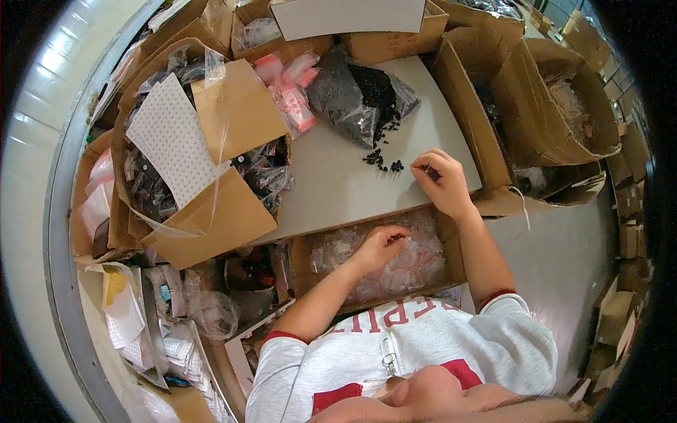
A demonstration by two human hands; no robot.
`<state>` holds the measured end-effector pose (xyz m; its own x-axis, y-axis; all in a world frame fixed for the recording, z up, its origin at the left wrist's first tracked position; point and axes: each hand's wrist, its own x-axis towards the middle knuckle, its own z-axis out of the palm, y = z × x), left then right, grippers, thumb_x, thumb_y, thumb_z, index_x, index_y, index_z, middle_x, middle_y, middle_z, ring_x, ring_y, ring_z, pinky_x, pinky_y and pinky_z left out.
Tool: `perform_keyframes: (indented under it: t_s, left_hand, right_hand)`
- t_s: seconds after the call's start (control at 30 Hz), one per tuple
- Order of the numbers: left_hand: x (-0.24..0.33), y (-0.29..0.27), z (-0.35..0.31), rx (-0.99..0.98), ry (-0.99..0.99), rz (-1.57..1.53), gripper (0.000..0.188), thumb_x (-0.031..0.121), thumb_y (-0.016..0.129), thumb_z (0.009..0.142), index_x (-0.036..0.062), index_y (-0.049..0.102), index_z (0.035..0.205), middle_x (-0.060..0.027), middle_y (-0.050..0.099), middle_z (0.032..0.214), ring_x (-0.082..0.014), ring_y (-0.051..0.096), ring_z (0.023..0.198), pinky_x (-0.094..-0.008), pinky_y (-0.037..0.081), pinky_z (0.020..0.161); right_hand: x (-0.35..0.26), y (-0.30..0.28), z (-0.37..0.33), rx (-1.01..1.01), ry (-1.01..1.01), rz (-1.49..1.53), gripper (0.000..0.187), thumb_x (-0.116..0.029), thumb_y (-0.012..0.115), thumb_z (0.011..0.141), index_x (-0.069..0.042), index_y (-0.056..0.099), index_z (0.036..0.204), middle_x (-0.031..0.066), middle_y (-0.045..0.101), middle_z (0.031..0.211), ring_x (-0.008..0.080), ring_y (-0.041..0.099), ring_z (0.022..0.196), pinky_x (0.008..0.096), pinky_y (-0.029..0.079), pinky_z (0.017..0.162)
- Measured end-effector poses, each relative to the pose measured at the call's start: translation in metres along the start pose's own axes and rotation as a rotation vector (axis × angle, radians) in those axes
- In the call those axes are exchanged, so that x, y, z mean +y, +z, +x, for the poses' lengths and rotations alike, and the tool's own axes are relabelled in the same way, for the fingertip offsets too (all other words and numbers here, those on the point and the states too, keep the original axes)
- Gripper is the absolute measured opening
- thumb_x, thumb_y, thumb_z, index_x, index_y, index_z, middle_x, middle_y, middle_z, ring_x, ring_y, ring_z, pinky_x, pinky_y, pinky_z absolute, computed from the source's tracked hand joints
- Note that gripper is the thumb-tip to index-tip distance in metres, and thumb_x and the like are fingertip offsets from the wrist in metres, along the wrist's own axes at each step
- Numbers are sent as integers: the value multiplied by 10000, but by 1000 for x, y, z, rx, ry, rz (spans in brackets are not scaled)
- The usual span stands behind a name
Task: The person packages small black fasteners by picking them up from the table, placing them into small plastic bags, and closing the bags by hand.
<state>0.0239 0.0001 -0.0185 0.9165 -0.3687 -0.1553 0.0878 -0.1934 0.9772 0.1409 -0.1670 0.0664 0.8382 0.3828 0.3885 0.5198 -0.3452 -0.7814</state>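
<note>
My right hand (444, 182) is over the right part of the table (324, 169), its fingertips pinched together. What they hold, if anything, is too small to make out. Just left of it lie several loose small black parts (384, 163), spilled from the mouth of a transparent plastic bag (342, 95) full of the same black pieces. Nearer to me, my left hand (381, 248) hovers over a cardboard box (303, 264) of small transparent plastic bags (423, 257) with reddish lines. Its fingers are curled closed, and I cannot tell what is in them.
On the left stands a large open carton (247, 106) with bagged dark parts and a white dotted sheet (173, 137). Pink-and-white plastic packets (293, 95) lie beside it. Tall cardboard boxes (469, 106) line the right side. A white panel (345, 17) stands at the back.
</note>
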Motion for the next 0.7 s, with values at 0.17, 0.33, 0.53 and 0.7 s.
perform_keyframes:
  t_s: [0.17, 0.33, 0.53, 0.7]
  left_hand:
    - [0, 4, 0, -71, 29, -156, 258, 77, 516, 927, 39, 594, 1170, -80, 620, 1110, -141, 556, 951, -287, 468, 833]
    - [-3, 7, 1, -10, -14, -156, 224, 87, 557, 919, -2, 601, 1120, -77, 623, 1089, -118, 551, 949, -271, 472, 808]
    - [4, 10, -1, -30, -89, -163, 130, 101, 600, 900, -19, 621, 947, -30, 644, 808, -86, 549, 754, -264, 469, 698]
    - [17, 4, -2, 80, -83, 6, 165, 142, 646, 880, -15, 620, 836, -29, 629, 750, -76, 528, 686, -276, 451, 612]
  right_hand:
    - [-4, 2, 3, 21, 95, -12, 111, 4, 645, 793, -3, 625, 902, 73, 598, 866, 151, 570, 752, 251, 453, 648]
    - [-5, 4, 10, -97, -6, -91, 231, 11, 640, 753, -31, 622, 979, 94, 597, 941, 212, 589, 796, 286, 471, 674]
    - [-1, 19, 21, -56, -229, -317, 235, -19, 635, 694, -45, 618, 927, 120, 582, 933, 298, 580, 847, 355, 477, 722]
    - [3, 19, 19, -77, -144, -303, 182, -26, 640, 690, -44, 596, 866, 120, 563, 887, 319, 567, 843, 381, 473, 730]
